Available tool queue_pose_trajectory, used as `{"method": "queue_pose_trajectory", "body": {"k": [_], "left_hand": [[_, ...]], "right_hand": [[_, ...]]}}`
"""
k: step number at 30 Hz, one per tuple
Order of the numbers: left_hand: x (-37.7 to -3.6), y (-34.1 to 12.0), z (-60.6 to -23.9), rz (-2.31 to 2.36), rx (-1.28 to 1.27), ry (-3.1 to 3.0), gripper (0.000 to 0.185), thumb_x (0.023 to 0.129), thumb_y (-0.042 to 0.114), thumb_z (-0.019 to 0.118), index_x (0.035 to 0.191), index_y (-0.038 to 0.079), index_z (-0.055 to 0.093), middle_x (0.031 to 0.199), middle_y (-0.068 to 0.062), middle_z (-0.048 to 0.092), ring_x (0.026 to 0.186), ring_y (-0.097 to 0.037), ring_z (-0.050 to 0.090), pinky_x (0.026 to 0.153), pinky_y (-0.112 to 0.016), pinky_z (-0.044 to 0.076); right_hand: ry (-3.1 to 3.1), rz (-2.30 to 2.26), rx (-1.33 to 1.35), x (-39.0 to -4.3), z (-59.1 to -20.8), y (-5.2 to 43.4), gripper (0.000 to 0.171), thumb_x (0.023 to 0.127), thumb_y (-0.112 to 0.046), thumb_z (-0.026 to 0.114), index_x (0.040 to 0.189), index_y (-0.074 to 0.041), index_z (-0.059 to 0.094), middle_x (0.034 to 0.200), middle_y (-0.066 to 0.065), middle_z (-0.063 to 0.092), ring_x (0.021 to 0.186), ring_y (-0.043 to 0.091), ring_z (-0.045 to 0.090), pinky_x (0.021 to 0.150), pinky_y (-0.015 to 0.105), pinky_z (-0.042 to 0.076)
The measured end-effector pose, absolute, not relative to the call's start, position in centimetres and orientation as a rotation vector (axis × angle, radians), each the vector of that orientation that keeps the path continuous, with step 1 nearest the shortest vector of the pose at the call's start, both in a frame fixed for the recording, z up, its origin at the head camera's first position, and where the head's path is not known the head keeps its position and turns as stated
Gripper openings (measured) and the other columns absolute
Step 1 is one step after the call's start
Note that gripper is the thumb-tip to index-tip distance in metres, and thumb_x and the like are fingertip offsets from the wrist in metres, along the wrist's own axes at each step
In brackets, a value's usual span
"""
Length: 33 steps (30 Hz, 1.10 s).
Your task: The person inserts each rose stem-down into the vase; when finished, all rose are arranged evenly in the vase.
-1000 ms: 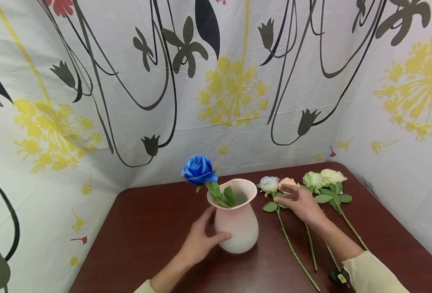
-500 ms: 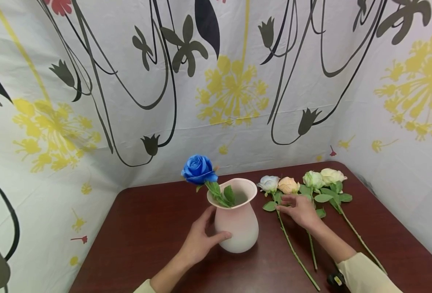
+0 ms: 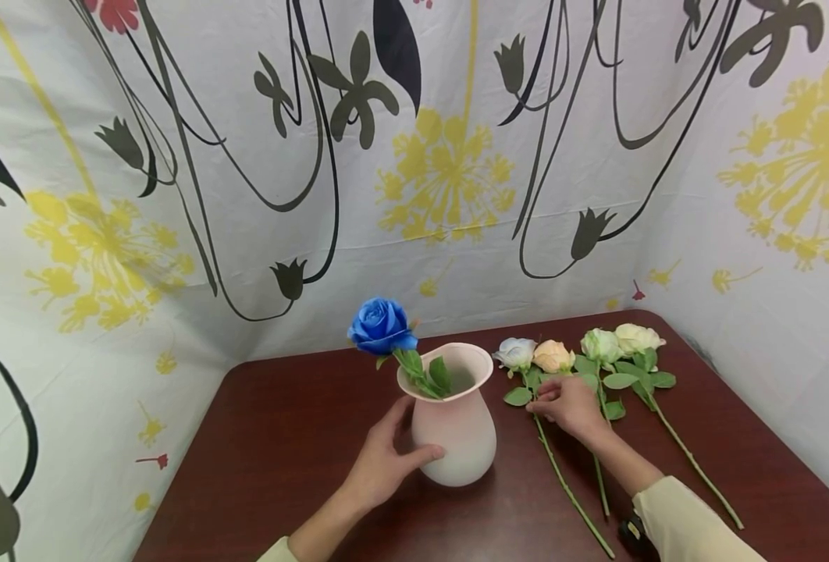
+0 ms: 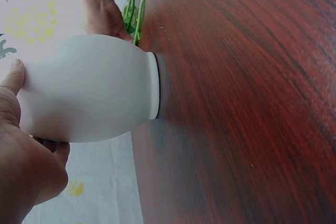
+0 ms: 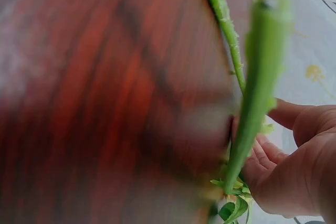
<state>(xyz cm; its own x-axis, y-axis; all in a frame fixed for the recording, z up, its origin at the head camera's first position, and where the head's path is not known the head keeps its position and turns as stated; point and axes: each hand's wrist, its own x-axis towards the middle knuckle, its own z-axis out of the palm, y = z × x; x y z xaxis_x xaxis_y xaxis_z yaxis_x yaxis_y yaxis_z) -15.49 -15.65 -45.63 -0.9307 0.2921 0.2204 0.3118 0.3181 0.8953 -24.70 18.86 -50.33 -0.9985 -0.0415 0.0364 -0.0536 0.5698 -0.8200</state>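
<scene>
Hands (image 3: 384, 459) (image 3: 571, 406) at vase (image 3: 459, 437) and stem (image 3: 557, 471) (tabletop (image 3: 523, 464) between)

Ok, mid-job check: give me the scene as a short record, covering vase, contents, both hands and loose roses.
vase: upright on the table
in vase: blue rose, leaning left over the rim
left hand: holds the vase's side
right hand: at the pale blue rose, near its bloom; grip unclear
other loose roses: peach rose, green rose, cream rose, lying on the table
</scene>
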Motion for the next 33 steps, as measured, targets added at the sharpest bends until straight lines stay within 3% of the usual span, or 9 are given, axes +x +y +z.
{"method": "queue_pose_trajectory", "body": {"k": [10, 17, 27, 33], "left_hand": [[-15.5, -15.7, -45.7, -1.742, -0.584, -2.525, 0.074, 0.093, 0.032, 0.086, 0.156, 0.03, 0.048, 0.152, 0.004, 0.058, 0.14, -0.02, 0.055, 0.115, -0.051, 0.045], [-15.6, -15.7, -45.7, -1.726, -0.589, -2.529, 0.075, 0.093, 0.034, 0.085, 0.157, 0.028, 0.047, 0.153, 0.003, 0.057, 0.14, -0.023, 0.055, 0.114, -0.051, 0.046], [-15.4, -15.7, -45.6, -1.728, -0.579, -2.553, 0.077, 0.092, 0.038, 0.086, 0.158, 0.031, 0.046, 0.154, 0.007, 0.056, 0.14, -0.018, 0.054, 0.115, -0.049, 0.046], [-15.5, -15.6, -45.6, -1.73, -0.576, -2.549, 0.077, 0.093, 0.037, 0.085, 0.158, 0.03, 0.046, 0.154, 0.005, 0.056, 0.141, -0.02, 0.054, 0.115, -0.05, 0.046]], "right_hand": [[-2.819, 1.204, 0.106, -24.9, -50.0, 18.1, 0.028, 0.081, -0.01, 0.091, 0.1, 0.004, 0.076, 0.08, 0.005, 0.075, 0.067, 0.015, 0.068, 0.059, 0.033, 0.055], [-2.793, 1.259, 0.138, -24.7, -49.9, 17.8, 0.024, 0.084, -0.004, 0.086, 0.103, 0.008, 0.076, 0.077, 0.007, 0.075, 0.062, 0.017, 0.07, 0.056, 0.033, 0.056], [-2.733, 1.597, 0.092, -24.2, -48.9, 17.9, 0.026, 0.09, 0.001, 0.079, 0.112, 0.015, 0.072, 0.089, 0.019, 0.078, 0.07, 0.026, 0.075, 0.061, 0.035, 0.061], [-2.623, 1.851, 0.037, -24.1, -48.2, 18.0, 0.028, 0.093, 0.004, 0.074, 0.116, 0.019, 0.07, 0.092, 0.021, 0.078, 0.072, 0.021, 0.075, 0.065, 0.033, 0.063]]}}
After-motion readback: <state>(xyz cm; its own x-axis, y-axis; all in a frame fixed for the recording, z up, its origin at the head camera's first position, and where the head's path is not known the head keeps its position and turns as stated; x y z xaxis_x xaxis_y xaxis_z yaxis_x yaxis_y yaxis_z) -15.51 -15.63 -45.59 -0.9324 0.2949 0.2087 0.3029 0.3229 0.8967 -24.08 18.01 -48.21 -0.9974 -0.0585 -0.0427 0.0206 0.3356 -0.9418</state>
